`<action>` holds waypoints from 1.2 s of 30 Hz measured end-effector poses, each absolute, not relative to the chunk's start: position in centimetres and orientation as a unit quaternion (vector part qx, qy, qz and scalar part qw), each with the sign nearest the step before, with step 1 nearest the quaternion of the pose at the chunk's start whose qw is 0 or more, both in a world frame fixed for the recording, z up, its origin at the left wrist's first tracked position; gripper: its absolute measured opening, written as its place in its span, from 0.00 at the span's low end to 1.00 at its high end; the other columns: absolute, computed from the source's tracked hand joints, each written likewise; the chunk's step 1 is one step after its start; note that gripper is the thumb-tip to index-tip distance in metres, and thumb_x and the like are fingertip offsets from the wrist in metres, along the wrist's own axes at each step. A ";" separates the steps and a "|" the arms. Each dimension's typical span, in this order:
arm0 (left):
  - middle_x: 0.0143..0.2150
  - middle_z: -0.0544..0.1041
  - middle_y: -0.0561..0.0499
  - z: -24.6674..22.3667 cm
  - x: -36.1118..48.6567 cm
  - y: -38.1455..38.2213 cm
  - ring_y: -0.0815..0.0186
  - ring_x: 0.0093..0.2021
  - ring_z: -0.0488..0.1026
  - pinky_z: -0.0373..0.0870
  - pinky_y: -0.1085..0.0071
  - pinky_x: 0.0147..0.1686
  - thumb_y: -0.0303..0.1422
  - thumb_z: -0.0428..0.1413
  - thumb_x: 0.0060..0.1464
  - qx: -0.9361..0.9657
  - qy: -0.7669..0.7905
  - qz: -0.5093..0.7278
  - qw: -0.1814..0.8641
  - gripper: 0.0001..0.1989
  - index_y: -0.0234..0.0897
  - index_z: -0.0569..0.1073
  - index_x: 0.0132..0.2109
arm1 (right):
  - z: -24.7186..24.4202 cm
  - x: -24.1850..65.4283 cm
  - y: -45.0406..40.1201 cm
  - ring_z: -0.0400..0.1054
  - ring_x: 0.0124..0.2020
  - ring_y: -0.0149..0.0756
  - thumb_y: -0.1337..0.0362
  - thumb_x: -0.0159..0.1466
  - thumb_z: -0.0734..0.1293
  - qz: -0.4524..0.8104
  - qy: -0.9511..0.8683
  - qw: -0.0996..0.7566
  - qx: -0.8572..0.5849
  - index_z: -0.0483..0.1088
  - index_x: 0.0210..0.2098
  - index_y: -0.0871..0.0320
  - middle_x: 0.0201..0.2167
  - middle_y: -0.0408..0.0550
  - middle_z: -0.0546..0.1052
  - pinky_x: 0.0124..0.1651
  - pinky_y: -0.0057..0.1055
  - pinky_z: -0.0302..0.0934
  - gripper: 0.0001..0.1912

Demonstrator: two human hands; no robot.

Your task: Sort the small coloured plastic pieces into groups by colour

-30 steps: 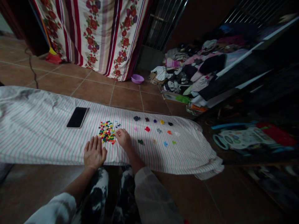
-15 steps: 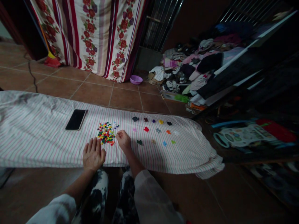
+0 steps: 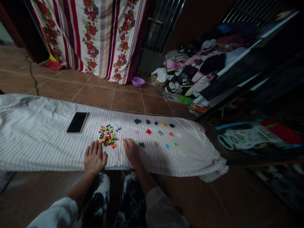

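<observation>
A loose pile of small multicoloured pieces lies on a striped cloth. Flat on the cloth at the pile's near left edge rests my left hand, fingers stretched out. My right hand is to the right of the pile, its fingers pinched together; whatever is between them is too small to make out. Beyond it are little single-colour clusters in rows, among them a dark green cluster close to my knuckles, a red cluster, a yellow cluster and a light blue cluster.
A dark-screened phone lies left of the pile. On the tiled floor beyond stand a purple basin and a red and yellow broom by a floral curtain. Clothes are heaped at the back right.
My right hand has moved right and slightly nearer, away from the pile's edge towards the dark green cluster, still pinched. My left hand has stayed in place.
</observation>
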State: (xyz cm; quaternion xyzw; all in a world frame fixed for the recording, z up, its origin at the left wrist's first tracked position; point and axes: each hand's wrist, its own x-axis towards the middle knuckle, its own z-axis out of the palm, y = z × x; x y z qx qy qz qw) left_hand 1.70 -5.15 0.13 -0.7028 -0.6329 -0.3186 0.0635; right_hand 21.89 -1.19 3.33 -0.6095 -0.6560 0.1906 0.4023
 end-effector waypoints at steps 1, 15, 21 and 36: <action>0.67 0.63 0.40 0.1 1.7 -5.2 0.49 0.68 0.58 0.51 0.50 0.65 0.36 0.50 0.55 -0.702 -0.633 -0.320 0.062 0.35 0.38 0.55 0.69 | 3.5 22.5 -1.4 0.73 0.42 0.36 0.67 0.64 0.60 0.178 -0.652 0.412 -0.611 0.76 0.39 0.55 0.38 0.48 0.79 0.47 0.32 0.66 0.12; 0.65 0.65 0.34 0.2 1.6 -5.2 0.48 0.67 0.59 0.51 0.50 0.65 0.37 0.51 0.55 -0.704 -0.637 -0.308 0.058 0.32 0.31 0.62 0.65 | 2.9 30.7 -2.1 0.72 0.43 0.41 0.63 0.64 0.57 0.065 -0.565 0.485 -0.664 0.76 0.37 0.57 0.38 0.53 0.79 0.50 0.41 0.65 0.15; 0.66 0.65 0.38 0.1 1.6 -5.2 0.49 0.67 0.59 0.52 0.50 0.65 0.36 0.51 0.55 -0.705 -0.632 -0.316 0.066 0.33 0.36 0.58 0.68 | 2.0 30.8 -2.4 0.72 0.42 0.42 0.65 0.63 0.57 0.073 -0.565 0.474 -0.671 0.75 0.37 0.58 0.38 0.54 0.79 0.50 0.42 0.65 0.15; 0.64 0.67 0.36 0.1 1.6 -5.1 0.48 0.66 0.60 0.54 0.49 0.64 0.36 0.51 0.55 -0.706 -0.631 -0.312 0.076 0.32 0.34 0.61 0.66 | 1.7 30.9 -2.8 0.69 0.46 0.42 0.64 0.62 0.63 0.052 -0.674 0.370 -0.637 0.76 0.42 0.56 0.42 0.52 0.78 0.52 0.40 0.62 0.11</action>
